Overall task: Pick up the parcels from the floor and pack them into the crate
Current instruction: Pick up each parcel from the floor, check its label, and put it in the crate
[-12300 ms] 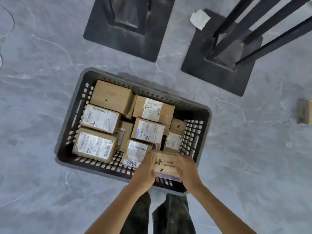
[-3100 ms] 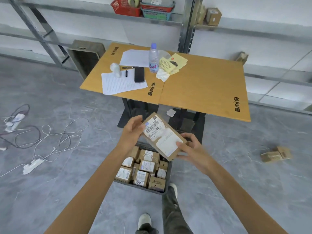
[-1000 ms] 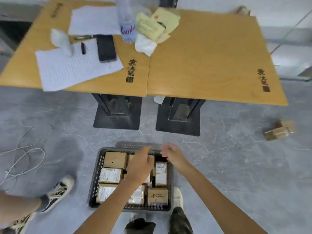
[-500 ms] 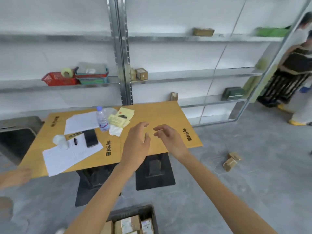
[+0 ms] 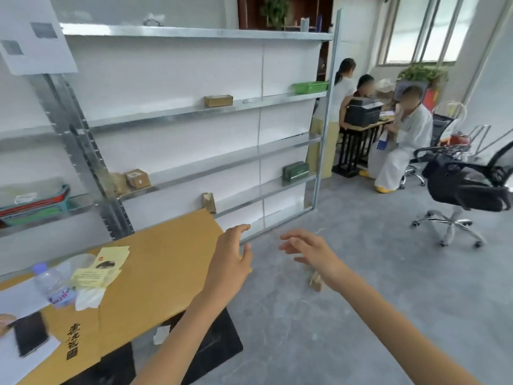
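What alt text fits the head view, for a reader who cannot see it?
The left hand and right hand are held out in front, open and empty; on the grey floor a brown parcel lies partly hidden behind the right wrist. A wooden table stands at left, metal shelves behind it.

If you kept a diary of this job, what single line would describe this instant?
left hand: open, empty | right hand: open, empty | parcel: on floor, partly behind right wrist | crate: out of view
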Available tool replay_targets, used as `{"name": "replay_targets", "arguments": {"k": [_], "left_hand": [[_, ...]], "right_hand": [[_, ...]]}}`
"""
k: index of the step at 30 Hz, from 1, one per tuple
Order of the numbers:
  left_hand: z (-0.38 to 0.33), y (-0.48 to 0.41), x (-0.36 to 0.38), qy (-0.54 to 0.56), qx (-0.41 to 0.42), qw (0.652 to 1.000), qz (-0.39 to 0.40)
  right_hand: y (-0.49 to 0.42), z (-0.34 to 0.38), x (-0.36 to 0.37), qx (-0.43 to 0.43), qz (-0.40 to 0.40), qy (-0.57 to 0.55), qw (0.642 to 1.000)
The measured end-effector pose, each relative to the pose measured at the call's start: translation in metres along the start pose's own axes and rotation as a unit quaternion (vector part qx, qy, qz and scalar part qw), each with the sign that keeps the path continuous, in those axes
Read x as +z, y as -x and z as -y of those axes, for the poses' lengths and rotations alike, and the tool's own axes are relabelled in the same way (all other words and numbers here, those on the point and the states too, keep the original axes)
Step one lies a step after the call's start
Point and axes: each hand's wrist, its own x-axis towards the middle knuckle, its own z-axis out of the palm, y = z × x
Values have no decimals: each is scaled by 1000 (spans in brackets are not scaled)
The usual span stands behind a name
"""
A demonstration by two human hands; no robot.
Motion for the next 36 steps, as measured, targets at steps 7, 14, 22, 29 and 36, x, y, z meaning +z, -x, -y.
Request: {"name": "replay_targets", "arguments": {"k": [7, 14, 22, 29, 36], "left_hand": [[-59, -71, 115, 17, 15, 1000, 20], [-92, -118, 195, 35, 26, 999, 31], [-65, -164, 240, 25, 26, 998, 49], [-31, -253, 296, 27, 24, 996, 83], [8, -363, 337, 34, 26, 992, 120]], "right_hand": [[-41, -30, -171, 41, -70, 33, 996], [-75, -56, -244, 43, -126, 45, 990], [-119, -94, -268, 40, -130, 72, 988], [-198, -119, -305, 80, -150, 90, 981], [-299, -126, -326, 131, -147, 78, 977]]}}
